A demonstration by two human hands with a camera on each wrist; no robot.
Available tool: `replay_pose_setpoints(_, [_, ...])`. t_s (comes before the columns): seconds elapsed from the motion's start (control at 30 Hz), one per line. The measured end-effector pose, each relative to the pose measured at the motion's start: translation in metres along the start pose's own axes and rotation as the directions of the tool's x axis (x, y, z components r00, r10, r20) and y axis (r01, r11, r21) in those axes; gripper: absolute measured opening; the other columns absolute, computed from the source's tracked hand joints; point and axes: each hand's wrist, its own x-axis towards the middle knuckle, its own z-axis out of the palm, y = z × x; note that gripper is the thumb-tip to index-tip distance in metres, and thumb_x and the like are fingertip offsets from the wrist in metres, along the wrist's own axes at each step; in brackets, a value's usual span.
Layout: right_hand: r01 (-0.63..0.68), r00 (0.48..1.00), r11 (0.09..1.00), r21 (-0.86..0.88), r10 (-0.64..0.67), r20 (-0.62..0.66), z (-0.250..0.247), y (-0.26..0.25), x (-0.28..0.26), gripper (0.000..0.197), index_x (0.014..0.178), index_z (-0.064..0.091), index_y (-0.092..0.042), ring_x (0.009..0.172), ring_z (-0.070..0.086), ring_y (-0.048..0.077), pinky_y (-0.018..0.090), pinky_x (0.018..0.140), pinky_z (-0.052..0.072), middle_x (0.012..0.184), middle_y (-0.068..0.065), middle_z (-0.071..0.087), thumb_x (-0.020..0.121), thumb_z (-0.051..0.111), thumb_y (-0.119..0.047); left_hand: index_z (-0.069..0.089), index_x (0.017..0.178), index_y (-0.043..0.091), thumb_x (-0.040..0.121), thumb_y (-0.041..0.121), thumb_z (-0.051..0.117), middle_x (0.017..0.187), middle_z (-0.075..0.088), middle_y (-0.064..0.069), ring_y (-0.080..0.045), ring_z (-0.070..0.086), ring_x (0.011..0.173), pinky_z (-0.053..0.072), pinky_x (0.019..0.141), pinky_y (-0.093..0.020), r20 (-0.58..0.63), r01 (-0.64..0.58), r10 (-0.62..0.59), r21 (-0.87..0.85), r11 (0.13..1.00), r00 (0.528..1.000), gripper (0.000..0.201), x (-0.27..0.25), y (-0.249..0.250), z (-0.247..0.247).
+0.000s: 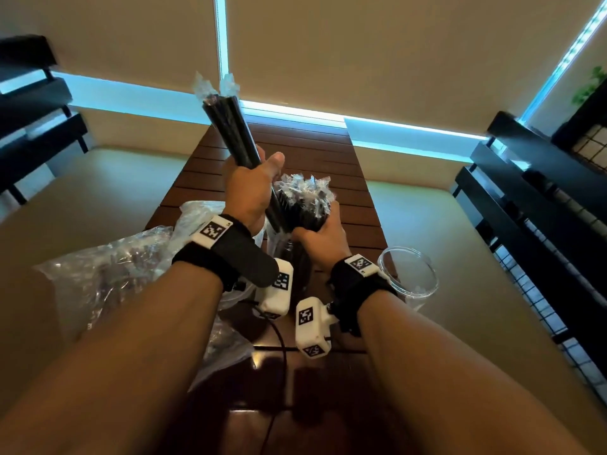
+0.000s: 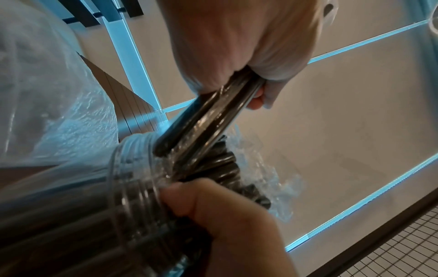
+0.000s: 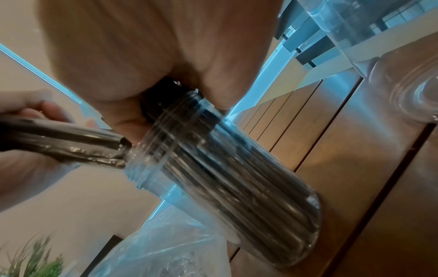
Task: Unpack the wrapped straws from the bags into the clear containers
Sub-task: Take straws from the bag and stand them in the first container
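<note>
Head view: straws in left hand tilt up-left.

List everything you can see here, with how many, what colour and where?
Black straws in clear wrappers, small held bundle: a few, black, in the left hand, lower tips at the jar mouth.
Clear ribbed plastic jar: one, packed with black wrapped straws, standing on the table.
Empty clear plastic jar: one, on the table's right edge.
Crinkled clear plastic bags: at least two, on the table's left side.
Dark brown slatted wooden table: one, centre.
Green plant: one, far right.
Left hand: grips the small bundle.
Right hand: fingers curled round the packed straws at the jar's mouth.
</note>
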Motion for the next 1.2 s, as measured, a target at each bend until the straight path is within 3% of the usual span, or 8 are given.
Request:
replay_pose_setpoints(0.17, [-0.051,0.998,0.996,0.078,0.049,0.028,0.002,-0.004,-0.004,0.064,0.121,0.034,-0.038,0.101,0.064,0.023,0.049,0.094,0.054,0.112,0.000,0.064,0.072,0.071,-0.020,0.049,0.075,0.025,0.076,0.019,0.076,0.073,0.051,-0.002,-0.021,0.054,0.069,0.050,0.069,-0.039,-0.095,-0.011,0.011,-0.009,1.000,0.995,0.027,-0.009,-0.003,0.002])
replay_pose_setpoints(0.27, [-0.058,0.998,0.995,0.078,0.057,0.018,0.006,-0.004,-0.004,0.070,0.126,0.035,-0.031,0.098,0.065,0.023,0.050,0.090,0.056,0.109,-0.001,0.064,0.066,0.070,-0.026,0.047,0.081,0.021,0.082,0.011,0.073,0.073,0.051,-0.001,-0.015,0.053,0.061,0.050,0.063,-0.030,-0.208,0.027,-0.049,-0.104,0.994,0.977,0.027,-0.005,-0.005,-0.001])
replay_pose_setpoints(0.43, [-0.067,0.995,0.997,0.043,0.063,0.076,0.012,0.002,-0.007,0.072,0.117,0.035,-0.041,0.107,0.064,0.022,0.051,0.094,0.053,0.116,-0.004,0.063,0.060,0.079,-0.034,0.054,0.094,0.011,0.078,0.016,0.074,0.078,0.054,-0.004,-0.015,0.054,0.060,0.045,0.056,-0.025,-0.344,0.001,-0.044,-0.124,0.992,0.938,0.026,0.000,-0.006,-0.003])
replay_pose_setpoints(0.57, [-0.068,0.995,0.997,0.025,0.066,0.071,0.007,0.003,-0.005,0.065,0.116,0.039,-0.038,0.106,0.063,0.021,0.050,0.096,0.052,0.113,-0.005,0.065,0.065,0.078,-0.026,0.054,0.075,0.027,0.078,0.022,0.076,0.071,0.059,0.003,-0.020,0.060,0.068,0.053,0.066,-0.038,-0.261,-0.085,0.106,0.092,0.992,0.960,0.022,-0.012,-0.008,0.010])
replay_pose_setpoints(0.73, [-0.108,0.986,0.990,0.094,0.095,0.134,0.003,-0.002,-0.008,0.066,0.124,0.041,-0.031,0.105,0.064,0.022,0.050,0.094,0.053,0.114,0.001,0.065,0.067,0.071,-0.023,0.056,0.080,0.026,0.084,0.022,0.075,0.073,0.059,0.014,0.001,0.060,0.068,0.048,0.063,-0.011,-0.243,-0.180,0.246,0.266,0.947,0.938,0.020,-0.017,-0.016,0.013])
replay_pose_setpoints(0.93, [-0.078,0.988,0.997,0.009,0.076,0.132,0.001,0.000,-0.006,0.053,0.123,0.041,-0.031,0.099,0.064,0.021,0.049,0.089,0.055,0.109,0.002,0.065,0.078,0.067,-0.025,0.061,0.085,0.019,0.085,0.027,0.074,0.083,0.059,0.008,-0.009,0.058,0.077,0.041,0.068,-0.012,-0.113,-0.294,0.392,0.483,0.825,0.913,0.015,-0.030,-0.036,0.021])
replay_pose_setpoints(1.07, [-0.071,0.989,0.997,0.011,0.069,0.134,-0.001,0.001,-0.005,0.046,0.123,0.041,-0.028,0.098,0.064,0.023,0.045,0.085,0.056,0.106,0.003,0.065,0.084,0.062,-0.017,0.051,0.079,0.025,0.086,0.038,0.073,0.105,0.039,-0.003,-0.024,0.052,0.098,0.048,0.083,-0.033,0.046,-0.322,0.370,0.600,0.733,0.928,0.026,-0.030,-0.049,0.012])
replay_pose_setpoints(1.2, [-0.077,0.985,0.997,0.009,0.075,0.154,-0.004,-0.002,-0.005,0.051,0.125,0.038,-0.029,0.100,0.063,0.023,0.048,0.089,0.055,0.110,0.005,0.063,0.083,0.063,-0.017,0.046,0.074,0.031,0.085,0.040,0.074,0.111,0.051,-0.014,-0.028,0.058,0.101,0.052,0.090,-0.041,0.152,-0.285,0.241,0.497,0.820,0.959,0.031,-0.026,-0.044,0.004])
